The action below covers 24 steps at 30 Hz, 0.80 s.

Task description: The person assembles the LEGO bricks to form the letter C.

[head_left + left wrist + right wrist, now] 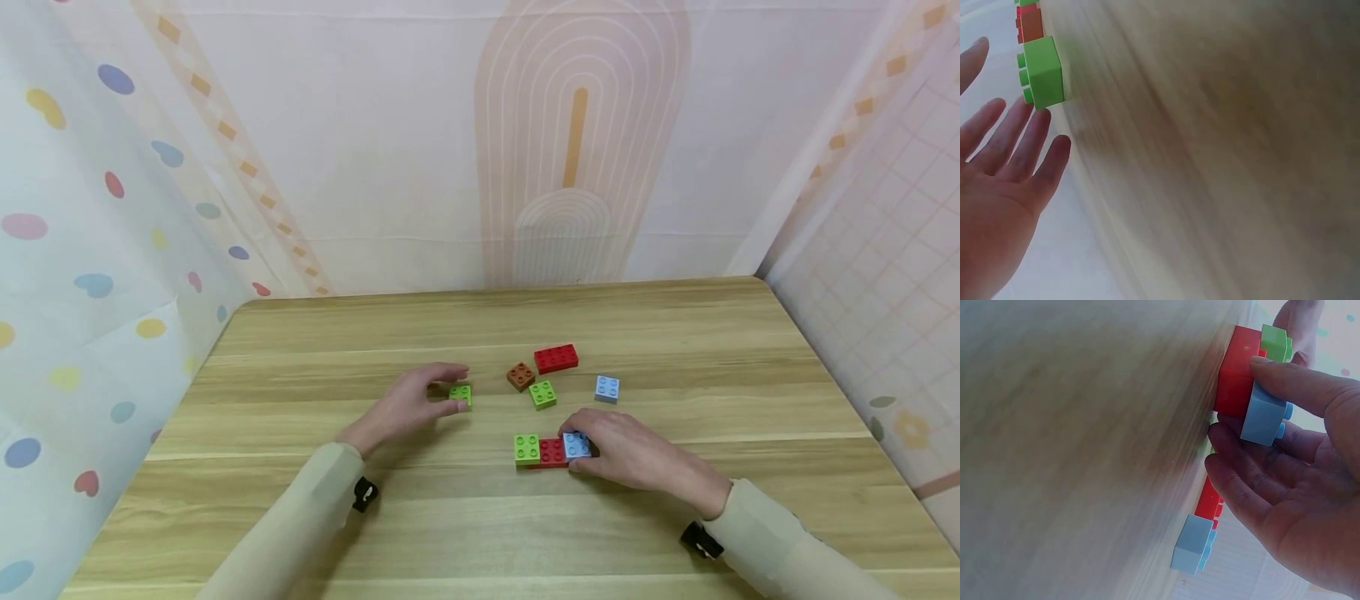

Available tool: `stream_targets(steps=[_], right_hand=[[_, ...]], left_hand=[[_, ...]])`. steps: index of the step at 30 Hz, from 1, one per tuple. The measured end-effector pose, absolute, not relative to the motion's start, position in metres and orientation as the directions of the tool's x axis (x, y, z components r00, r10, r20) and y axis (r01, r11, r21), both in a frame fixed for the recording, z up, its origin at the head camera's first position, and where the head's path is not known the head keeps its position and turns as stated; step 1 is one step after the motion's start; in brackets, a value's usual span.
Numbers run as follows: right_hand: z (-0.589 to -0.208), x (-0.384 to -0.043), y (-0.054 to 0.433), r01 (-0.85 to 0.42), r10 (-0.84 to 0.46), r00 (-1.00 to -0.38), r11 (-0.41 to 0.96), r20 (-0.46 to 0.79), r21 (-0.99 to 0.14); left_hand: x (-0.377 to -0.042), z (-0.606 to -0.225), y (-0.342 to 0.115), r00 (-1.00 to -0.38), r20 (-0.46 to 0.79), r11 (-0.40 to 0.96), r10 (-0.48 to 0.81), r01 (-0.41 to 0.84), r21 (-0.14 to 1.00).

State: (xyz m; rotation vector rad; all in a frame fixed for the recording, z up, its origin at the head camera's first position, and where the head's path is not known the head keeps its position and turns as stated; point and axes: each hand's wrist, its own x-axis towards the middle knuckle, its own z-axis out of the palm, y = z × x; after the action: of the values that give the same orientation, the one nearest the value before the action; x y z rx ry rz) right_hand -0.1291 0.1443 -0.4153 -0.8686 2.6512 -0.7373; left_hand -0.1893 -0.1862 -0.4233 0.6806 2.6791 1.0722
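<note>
My right hand (pixel 630 448) pinches a light blue brick (pixel 577 445) between thumb and fingers. That brick sits on the right end of a red brick (pixel 552 452), and a green brick (pixel 527 449) sits on the left end. In the right wrist view, the thumb lies along the side where the blue brick (pixel 1264 415) meets the red brick (pixel 1238 369). Farther left, my left hand (pixel 411 404) reaches around a loose green brick (pixel 461 395), thumb in front and fingers behind. The left wrist view shows the fingers spread and extended, their tips close to that green brick (pixel 1044 72).
Behind the joined bricks lie a brown brick (pixel 521 376), another green brick (pixel 543 394), a long red brick (pixel 556 358) and a second light blue brick (pixel 607 389). All rest on the wooden table (pixel 337 333). Patterned cloth (pixel 375 150) hangs behind and at both sides.
</note>
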Motion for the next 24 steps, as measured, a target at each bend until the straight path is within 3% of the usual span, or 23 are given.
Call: stream_targets(steps=[10,19,24], right_hand=[[-0.4148,-0.1293,0.1444,-0.481,-0.611,-0.787,0.691,-0.082,-0.54],[-0.4141,-0.1293,0.1438,-0.475,-0.608,-0.789,0.694,-0.088,-0.541],[-0.4139,-0.1293,0.1438,-0.473,-0.608,-0.789,0.694,-0.09,-0.542]], left_hand=[[-0.1954,-0.4248,-0.1858,-0.863,-0.071,0.683,0.5,0.343,0.645],[-0.1947,-0.4237,-0.1827,-0.854,-0.052,0.717,0.517,0.4,0.571],[-0.192,-0.4213,-0.1804,-0.855,-0.046,0.708,0.517,0.397,0.583]])
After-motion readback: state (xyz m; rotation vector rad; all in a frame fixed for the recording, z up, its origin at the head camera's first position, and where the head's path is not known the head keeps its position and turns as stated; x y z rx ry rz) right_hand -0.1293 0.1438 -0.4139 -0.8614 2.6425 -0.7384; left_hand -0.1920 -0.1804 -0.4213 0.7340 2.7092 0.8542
